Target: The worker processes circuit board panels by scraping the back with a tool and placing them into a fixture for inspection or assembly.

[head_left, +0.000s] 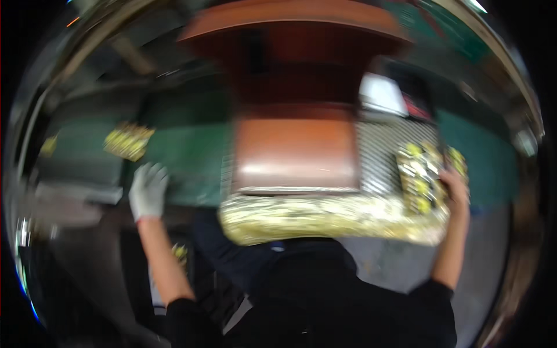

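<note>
Frame motion-blurred. Right hand (455,188) bare, curled around stack of yellow-printed packets (420,174), gripping its right side; stack sits just left of hand, long axis running away from person, on ribbed tray (377,156). Left hand (149,190) gloved, fingers loosely spread, flat on green surface (191,148), holding nothing. Loose yellow packet (127,141) lies ahead and slightly left of left hand, near but apart. Long gold-wrapped bundle (325,217) spans between hands, axis left-right. Right hand nearer stack.
</note>
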The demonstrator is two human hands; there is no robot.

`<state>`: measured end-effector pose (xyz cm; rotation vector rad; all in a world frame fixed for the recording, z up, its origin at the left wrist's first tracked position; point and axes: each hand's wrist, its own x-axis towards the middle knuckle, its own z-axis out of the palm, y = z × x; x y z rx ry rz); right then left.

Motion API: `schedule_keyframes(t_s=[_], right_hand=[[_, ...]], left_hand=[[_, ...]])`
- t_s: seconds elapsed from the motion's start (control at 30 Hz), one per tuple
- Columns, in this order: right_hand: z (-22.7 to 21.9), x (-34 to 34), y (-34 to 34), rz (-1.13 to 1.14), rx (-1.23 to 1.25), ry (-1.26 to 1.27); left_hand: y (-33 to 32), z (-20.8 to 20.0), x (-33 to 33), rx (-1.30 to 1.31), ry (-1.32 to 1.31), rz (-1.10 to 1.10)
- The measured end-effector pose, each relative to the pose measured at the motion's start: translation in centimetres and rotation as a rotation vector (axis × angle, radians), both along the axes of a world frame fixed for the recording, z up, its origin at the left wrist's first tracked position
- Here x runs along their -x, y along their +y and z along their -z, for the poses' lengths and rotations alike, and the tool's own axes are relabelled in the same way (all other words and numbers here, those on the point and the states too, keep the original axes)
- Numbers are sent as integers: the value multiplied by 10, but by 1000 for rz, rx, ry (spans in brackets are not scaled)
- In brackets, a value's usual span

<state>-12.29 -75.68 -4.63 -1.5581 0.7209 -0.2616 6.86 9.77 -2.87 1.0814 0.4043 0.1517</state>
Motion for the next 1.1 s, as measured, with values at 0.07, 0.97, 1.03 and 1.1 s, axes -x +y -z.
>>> schedule_keyframes(t_s=[0.07,0.97,1.03,1.1], right_hand=[[-4,16,-30,-157,-188,-38],[-80,-75,181,-146,1064,192],[-70,-97,155,-210,940,126],[-49,-126,119,-265,680,23]], left_hand=[[46,32,-35,60,-36,-41],[118,74,-209,241,-168,-294],[112,56,-187,367,-298,-82],[89,46,-161,365,-315,-48]])
